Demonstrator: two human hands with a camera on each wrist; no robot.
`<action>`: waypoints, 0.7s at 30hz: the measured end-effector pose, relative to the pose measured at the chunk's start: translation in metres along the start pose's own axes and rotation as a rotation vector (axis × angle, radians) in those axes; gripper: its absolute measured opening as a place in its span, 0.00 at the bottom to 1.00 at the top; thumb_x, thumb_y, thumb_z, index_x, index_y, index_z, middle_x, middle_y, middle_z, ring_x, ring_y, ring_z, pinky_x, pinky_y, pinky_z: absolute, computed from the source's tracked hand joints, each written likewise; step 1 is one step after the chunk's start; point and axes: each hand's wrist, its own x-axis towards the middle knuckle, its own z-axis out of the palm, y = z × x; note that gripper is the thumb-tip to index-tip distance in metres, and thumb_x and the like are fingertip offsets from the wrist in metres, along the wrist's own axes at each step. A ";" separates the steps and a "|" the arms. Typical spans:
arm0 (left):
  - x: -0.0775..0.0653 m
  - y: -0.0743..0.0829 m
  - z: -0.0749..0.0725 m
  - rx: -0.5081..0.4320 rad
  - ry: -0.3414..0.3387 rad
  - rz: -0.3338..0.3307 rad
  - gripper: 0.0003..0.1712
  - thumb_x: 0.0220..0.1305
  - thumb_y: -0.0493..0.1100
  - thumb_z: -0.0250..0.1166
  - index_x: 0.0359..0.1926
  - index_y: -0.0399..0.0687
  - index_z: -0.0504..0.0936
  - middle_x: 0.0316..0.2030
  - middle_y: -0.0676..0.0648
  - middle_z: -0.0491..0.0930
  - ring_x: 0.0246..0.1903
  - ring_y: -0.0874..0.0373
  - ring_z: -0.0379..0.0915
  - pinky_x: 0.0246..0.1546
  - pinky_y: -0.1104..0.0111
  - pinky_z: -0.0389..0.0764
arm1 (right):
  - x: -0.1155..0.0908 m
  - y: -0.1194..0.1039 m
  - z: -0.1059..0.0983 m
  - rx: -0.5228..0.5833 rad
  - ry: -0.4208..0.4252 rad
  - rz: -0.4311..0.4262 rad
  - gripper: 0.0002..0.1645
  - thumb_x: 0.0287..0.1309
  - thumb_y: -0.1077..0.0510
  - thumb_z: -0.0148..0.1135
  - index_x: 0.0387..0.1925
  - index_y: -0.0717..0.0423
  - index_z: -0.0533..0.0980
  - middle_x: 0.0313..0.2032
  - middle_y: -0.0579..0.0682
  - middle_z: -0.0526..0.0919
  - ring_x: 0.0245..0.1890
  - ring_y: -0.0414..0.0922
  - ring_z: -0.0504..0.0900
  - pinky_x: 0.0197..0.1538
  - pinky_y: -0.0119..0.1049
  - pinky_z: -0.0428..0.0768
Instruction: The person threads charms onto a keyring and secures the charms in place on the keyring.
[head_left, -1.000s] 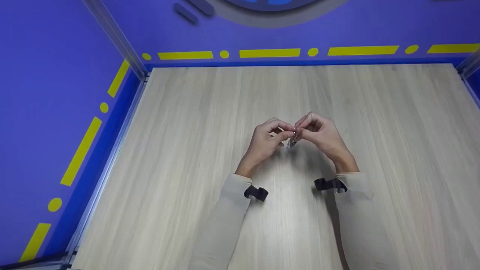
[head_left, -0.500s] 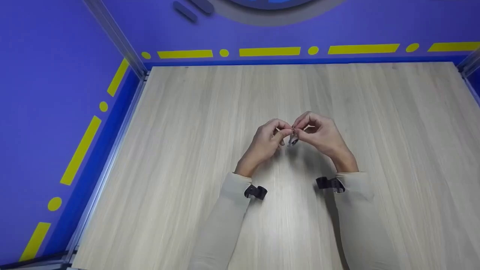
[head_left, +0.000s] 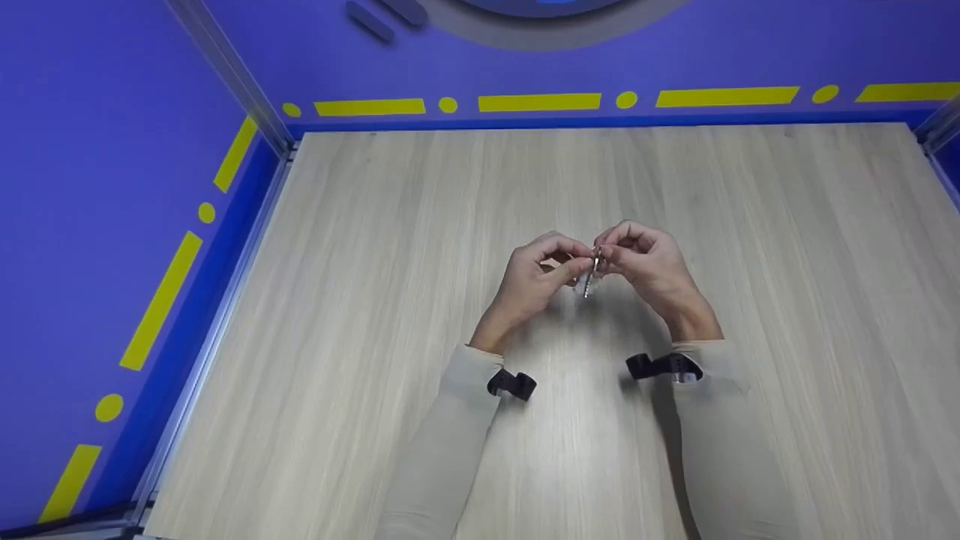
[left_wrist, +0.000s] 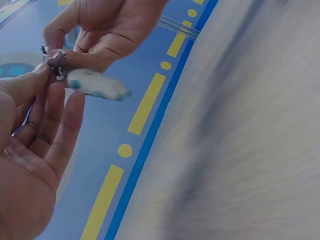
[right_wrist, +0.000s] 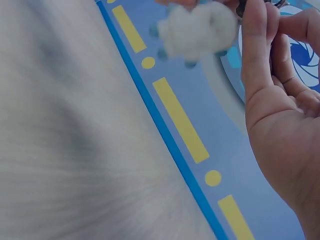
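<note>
Just right of centre in the head view, above the counter (head_left: 360,337), pinches a small metal fitting (left_wrist: 56,60) with both left hand (head_left: 532,274) and right hand (head_left: 654,266). Keeps a white charm (left_wrist: 95,84), spotted blue-green, just beside it, upper left in the left wrist view. Seems partway through working the fitting: grip secured from both sides, fine finger work probably left. Cannot tell joining from parting at such small size.
</note>
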 end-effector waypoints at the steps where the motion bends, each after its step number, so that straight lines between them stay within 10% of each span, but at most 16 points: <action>1: 0.000 0.000 0.000 0.014 -0.003 0.006 0.07 0.72 0.33 0.70 0.46 0.31 0.84 0.42 0.41 0.83 0.36 0.58 0.81 0.37 0.58 0.88 | 0.000 0.000 0.000 0.020 -0.009 0.002 0.07 0.65 0.75 0.67 0.33 0.64 0.80 0.38 0.56 0.83 0.34 0.44 0.85 0.40 0.31 0.86; 10: -0.001 0.001 0.003 0.152 -0.101 -0.024 0.07 0.81 0.36 0.60 0.50 0.33 0.77 0.42 0.45 0.77 0.29 0.60 0.76 0.30 0.63 0.84 | -0.001 -0.002 -0.001 -0.178 0.010 -0.040 0.06 0.65 0.77 0.63 0.35 0.68 0.81 0.36 0.57 0.85 0.32 0.43 0.86 0.40 0.33 0.86; 21: -0.004 0.009 -0.003 0.022 -0.143 -0.232 0.09 0.81 0.38 0.59 0.51 0.35 0.78 0.25 0.50 0.76 0.20 0.62 0.69 0.24 0.72 0.73 | -0.003 -0.008 0.001 -0.454 -0.037 -0.095 0.04 0.63 0.74 0.69 0.37 0.74 0.80 0.36 0.62 0.85 0.29 0.43 0.86 0.36 0.33 0.85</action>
